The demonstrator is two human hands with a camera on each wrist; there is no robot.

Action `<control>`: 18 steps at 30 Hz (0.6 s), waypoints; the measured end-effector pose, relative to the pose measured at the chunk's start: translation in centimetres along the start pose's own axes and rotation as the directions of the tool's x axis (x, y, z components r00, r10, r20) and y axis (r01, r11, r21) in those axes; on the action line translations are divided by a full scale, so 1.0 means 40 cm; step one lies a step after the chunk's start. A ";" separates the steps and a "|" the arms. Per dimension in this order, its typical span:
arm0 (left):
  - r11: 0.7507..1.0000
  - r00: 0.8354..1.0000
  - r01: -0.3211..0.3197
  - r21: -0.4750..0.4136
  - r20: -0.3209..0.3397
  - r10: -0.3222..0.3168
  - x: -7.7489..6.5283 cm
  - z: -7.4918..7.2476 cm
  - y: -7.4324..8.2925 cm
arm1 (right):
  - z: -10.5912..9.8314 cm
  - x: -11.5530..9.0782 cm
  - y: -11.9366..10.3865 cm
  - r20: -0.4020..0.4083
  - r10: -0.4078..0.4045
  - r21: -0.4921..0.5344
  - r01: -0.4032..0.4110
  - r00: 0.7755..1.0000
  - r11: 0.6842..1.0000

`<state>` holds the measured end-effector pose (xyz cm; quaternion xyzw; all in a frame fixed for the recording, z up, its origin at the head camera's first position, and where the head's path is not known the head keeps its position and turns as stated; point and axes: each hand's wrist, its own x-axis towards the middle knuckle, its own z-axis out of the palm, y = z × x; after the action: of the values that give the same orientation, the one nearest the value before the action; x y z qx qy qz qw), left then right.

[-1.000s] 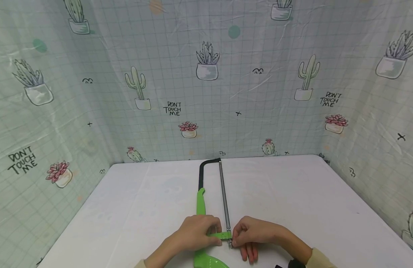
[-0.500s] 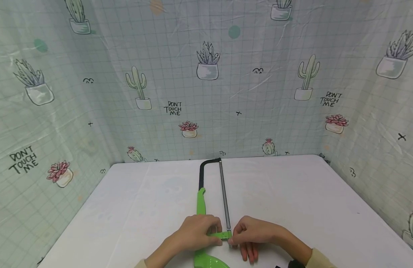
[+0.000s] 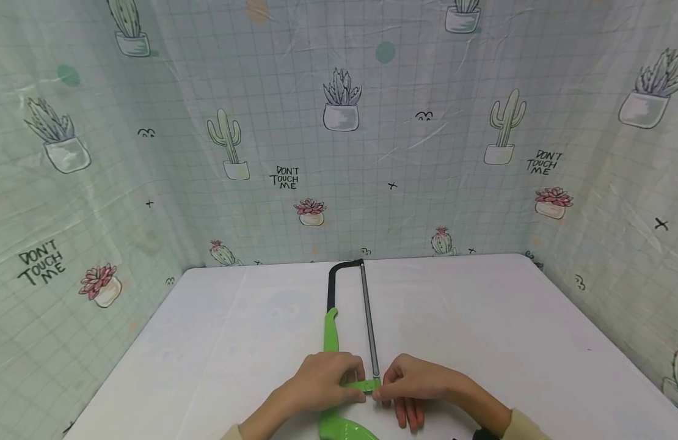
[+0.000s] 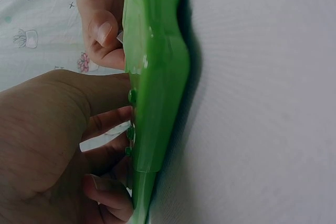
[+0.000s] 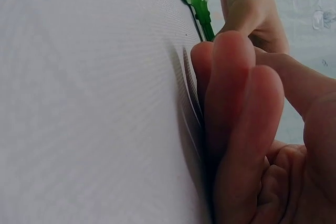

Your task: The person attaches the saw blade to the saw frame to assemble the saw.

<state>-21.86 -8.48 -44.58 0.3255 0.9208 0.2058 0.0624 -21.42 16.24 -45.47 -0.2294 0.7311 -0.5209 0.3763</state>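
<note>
A hacksaw point(image 3: 330, 333) with a green handle and frame, a black front bow and a grey blade point(image 3: 369, 318) lies flat on the white table. My left hand point(image 3: 329, 380) holds its green frame by the short crosspiece point(image 3: 366, 385), thumb on the near side and fingers on the far side. At the blade's near end my right hand point(image 3: 418, 380) pinches the small metal wing nut, which its fingertips now cover. The right hand's other fingers point(image 5: 231, 93) lie low along the tabletop. In the left wrist view, the green handle point(image 4: 157, 77) stands in front of the fingertips.
The white table point(image 3: 471, 318) extends around the saw on both sides. Behind and beside it hangs a cactus-print curtain point(image 3: 394, 153). A black strap point(image 3: 484, 434) shows at the right wrist.
The right thumb and fingertips have shifted slightly left over the wing nut, which was visible a second ago and is now covered. The left hand and hacksaw stay in place.
</note>
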 end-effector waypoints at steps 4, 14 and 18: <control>1.000 1.000 -0.001 -0.002 0.000 0.001 0.001 0.000 0.001 | -0.001 0.002 0.001 0.009 0.000 -0.002 0.000 1.000 1.000; 1.000 1.000 -0.006 -0.010 -0.001 0.006 0.000 0.001 -0.002 | -0.003 0.001 -0.002 0.034 0.004 -0.010 -0.004 0.999 1.000; 1.000 1.000 -0.010 -0.015 -0.002 0.010 0.001 0.001 -0.003 | -0.004 -0.001 -0.003 0.045 0.005 -0.001 -0.005 0.999 1.000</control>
<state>-21.94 -8.53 -44.67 0.3294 0.9177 0.2132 0.0628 -21.53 16.33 -45.29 -0.2395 0.7232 -0.5143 0.3939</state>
